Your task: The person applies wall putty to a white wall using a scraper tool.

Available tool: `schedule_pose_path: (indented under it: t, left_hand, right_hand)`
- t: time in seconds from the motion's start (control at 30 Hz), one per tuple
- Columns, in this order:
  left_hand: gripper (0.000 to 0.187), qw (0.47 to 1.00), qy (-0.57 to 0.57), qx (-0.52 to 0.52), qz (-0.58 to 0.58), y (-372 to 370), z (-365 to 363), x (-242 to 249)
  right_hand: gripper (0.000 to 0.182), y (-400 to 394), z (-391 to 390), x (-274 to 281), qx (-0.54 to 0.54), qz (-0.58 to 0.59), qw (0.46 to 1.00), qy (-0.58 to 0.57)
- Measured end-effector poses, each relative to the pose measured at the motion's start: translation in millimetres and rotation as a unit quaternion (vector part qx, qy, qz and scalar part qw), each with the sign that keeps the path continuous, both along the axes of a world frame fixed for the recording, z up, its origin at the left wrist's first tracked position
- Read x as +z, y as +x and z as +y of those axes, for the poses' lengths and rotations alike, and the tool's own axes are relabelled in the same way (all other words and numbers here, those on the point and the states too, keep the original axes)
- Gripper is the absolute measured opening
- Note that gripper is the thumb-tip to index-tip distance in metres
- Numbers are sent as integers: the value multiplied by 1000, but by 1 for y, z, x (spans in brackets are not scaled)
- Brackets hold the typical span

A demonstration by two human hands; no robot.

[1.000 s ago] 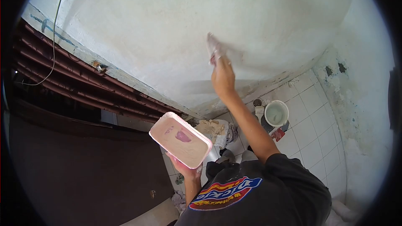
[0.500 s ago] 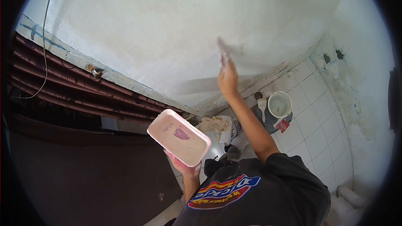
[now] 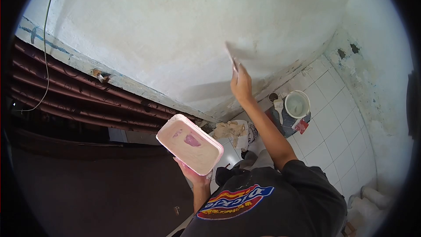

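My left hand (image 3: 193,173) supports a pink rectangular tub (image 3: 209,165) from below, its fingers mostly hidden under it. Off-white paste coats the inside of the tub, with a bare pink patch near the middle. In front of me, my right hand (image 3: 242,83) grips a putty knife (image 3: 230,52) by its handle. Its thin blade is edge-on to me and its tip is right at the pale wall (image 3: 153,30). The wall's surface is patchy and whitish, and the arm and blade throw soft shadows on it.
On the tiled floor (image 3: 337,147) stand a white bucket (image 3: 298,104) of cloudy water, a broad brush (image 3: 279,107) and a small dark cup (image 3: 272,97). A crumpled paper bag (image 3: 230,131) lies by the wall. Maroon curtains (image 3: 83,98) hang at left, near a loose cable (image 3: 45,57).
My right hand and the putty knife have shifted slightly, and the knife is sharper now. The view has moved a little; the floor things appear further right. The tub stays in my left hand.
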State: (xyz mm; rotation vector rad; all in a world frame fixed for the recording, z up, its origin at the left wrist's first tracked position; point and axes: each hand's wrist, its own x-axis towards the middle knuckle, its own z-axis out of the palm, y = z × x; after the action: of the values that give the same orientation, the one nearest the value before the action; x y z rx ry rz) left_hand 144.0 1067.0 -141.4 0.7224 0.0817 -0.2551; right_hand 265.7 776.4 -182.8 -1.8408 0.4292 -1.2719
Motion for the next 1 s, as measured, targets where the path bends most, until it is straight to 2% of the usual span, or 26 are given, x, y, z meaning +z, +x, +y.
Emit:
schedule_pose_path:
  t: [0.03, 0.1, 0.23, 0.3, 0.33, 0.4, 0.43, 0.5, 0.53, 0.6, 0.67, 0.73, 0.8, 0.9, 1.0]
  left_hand:
    - [64, 1000, 6, 0, 6, 1, 1, 0]
    - [64, 1000, 12, -1, 10, 2, 1, 1]
    - [64, 1000, 3, -4, -20, 0, 1, 2]
    - [64, 999, 1, -11, -30, -1, 3, 2]
    - [64, 999, 24, 3, -30, -3, 2, 2]
    - [64, 998, 48, 19, -27, -4, 4, 1]
    - [64, 999, 28, 9, -15, -4, 6, -1]
    - [64, 1000, 4, 4, -2, -4, 5, -4]
    - [64, 1000, 4, 4, -8, -4, 4, -5]
    - [63, 1000, 3, 4, -15, -5, 0, -3]
    - [62, 999, 26, 26, -20, -5, -9, 1]
    - [62, 999, 21, 24, -11, -5, -10, -4]
    - [62, 1000, 17, 22, -3, -6, -11, -6]
    - [62, 1000, 15, 19, -6, -9, -19, -3]
    - [62, 999, -13, 23, 18, -12, -27, 2]
  right_hand:
    - [39, -4, 2, -2, -2, -1, 1000, 1]
    - [38, -15, -3, -5, 64, 40, 994, 84]
    - [38, -19, -56, 11, 4, 15, 997, 78]
    - [41, -13, -81, 17, -81, -13, 994, -72]
    - [41, -9, -82, 15, -80, -12, 994, -72]
    - [45, -2, -81, 3, -87, 24, 975, -203]
    - [45, -1, -78, -13, -85, 25, 975, -203]
    - [45, -11, -72, -43, -50, 120, 959, -252]
    - [45, -22, -72, -51, -48, 120, 959, -253]
    - [44, -39, -73, -55, 34, 210, 933, -291]
    - [44, -41, -84, -45, 20, 194, 935, -296]
    - [44, -44, -94, -12, 12, 181, 936, -300]
    - [44, -33, -100, 25, -47, 127, 931, -340]
    - [45, -19, -99, 27, -37, 146, 912, -381]
    - [46, -30, -96, -12, 25, 162, 908, -387]
